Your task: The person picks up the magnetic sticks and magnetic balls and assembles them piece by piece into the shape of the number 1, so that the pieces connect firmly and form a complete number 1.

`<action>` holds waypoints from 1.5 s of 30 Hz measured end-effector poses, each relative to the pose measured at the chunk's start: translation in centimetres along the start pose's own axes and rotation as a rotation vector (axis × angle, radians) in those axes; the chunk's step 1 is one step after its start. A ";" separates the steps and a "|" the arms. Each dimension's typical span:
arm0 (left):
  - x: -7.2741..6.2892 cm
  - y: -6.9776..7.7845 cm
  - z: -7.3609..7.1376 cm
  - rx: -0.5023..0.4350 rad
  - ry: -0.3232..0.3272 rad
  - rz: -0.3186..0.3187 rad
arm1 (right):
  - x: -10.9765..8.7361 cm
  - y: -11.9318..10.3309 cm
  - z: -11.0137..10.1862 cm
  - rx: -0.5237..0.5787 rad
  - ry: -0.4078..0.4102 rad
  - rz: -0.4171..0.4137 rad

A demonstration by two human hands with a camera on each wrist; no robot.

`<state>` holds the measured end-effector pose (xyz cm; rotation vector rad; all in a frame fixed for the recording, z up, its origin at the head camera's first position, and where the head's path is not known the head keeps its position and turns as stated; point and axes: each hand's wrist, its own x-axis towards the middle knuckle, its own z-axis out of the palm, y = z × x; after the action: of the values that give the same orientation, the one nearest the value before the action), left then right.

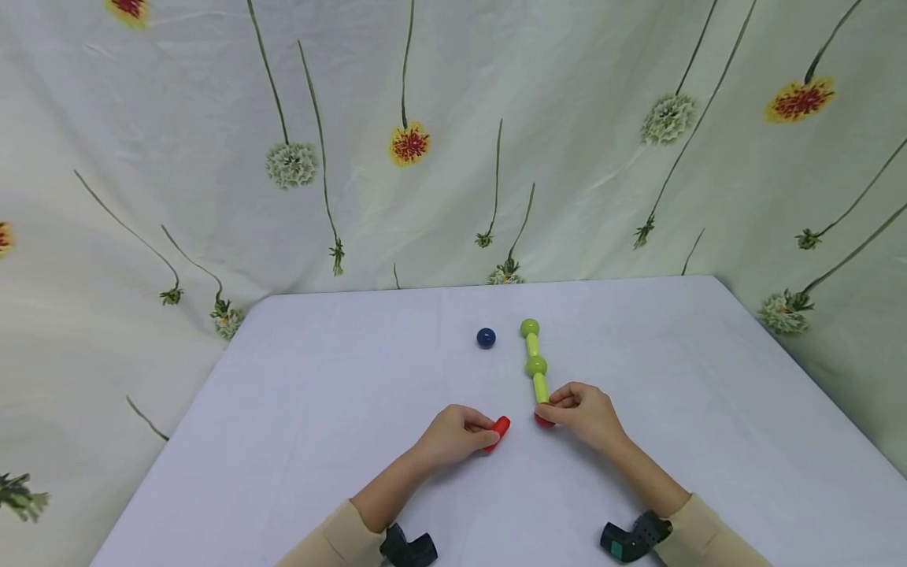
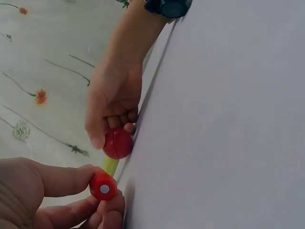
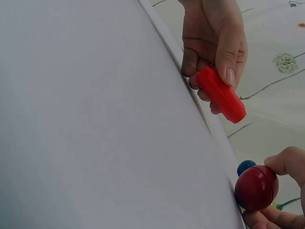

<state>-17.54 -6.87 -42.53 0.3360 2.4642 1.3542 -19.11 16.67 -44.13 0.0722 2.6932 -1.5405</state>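
1. No text, label, brand, number or sign can be read in any of the three views.
2. Right wrist device (image 1: 636, 537): it bears a small teal patch (image 1: 616, 549); any lettering there is too small to read.
3. Red stick (image 3: 222, 95): its end carries a plain pale dot (image 2: 104, 189), with no legible character.
4. Backdrop (image 1: 453, 213): the print shows flowers and stems, with no readable letters.

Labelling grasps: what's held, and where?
Left hand: red, plastic-looking faceted rod, by its long sides. Right hand: glossy red ball, material unclear, by opposite sides.
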 end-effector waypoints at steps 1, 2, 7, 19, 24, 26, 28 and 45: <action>-0.1 0.1 0.2 -0.003 -0.002 -0.002 | 0.0 0.0 0.0 -0.002 0.001 0.000; -0.1 0.1 0.3 -0.007 -0.005 -0.002 | 0.0 0.0 0.0 -0.003 0.001 0.000; -0.5 0.4 0.9 -0.052 -0.025 -0.017 | 0.0 0.1 0.1 -0.005 0.003 0.000; -0.3 1.8 3.3 -0.254 -0.069 -0.125 | -0.1 0.1 -0.1 -0.006 0.002 -0.007; 0.0 2.5 4.2 -0.290 -0.057 -0.139 | -0.2 0.1 -0.2 0.007 0.000 -0.009; 0.1 2.8 4.5 -0.296 -0.052 -0.139 | -0.2 0.1 -0.2 0.010 0.001 -0.012; 0.2 3.1 4.7 -0.294 -0.045 -0.133 | -0.1 0.1 -0.2 0.012 0.002 -0.013; 0.7 3.7 6.1 -0.331 -0.012 -0.150 | 0.2 0.2 0.0 0.031 0.006 -0.025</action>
<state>-15.75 0.05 -42.57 0.0793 2.1551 1.6505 -19.31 16.76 -44.37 0.0448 2.6854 -1.5918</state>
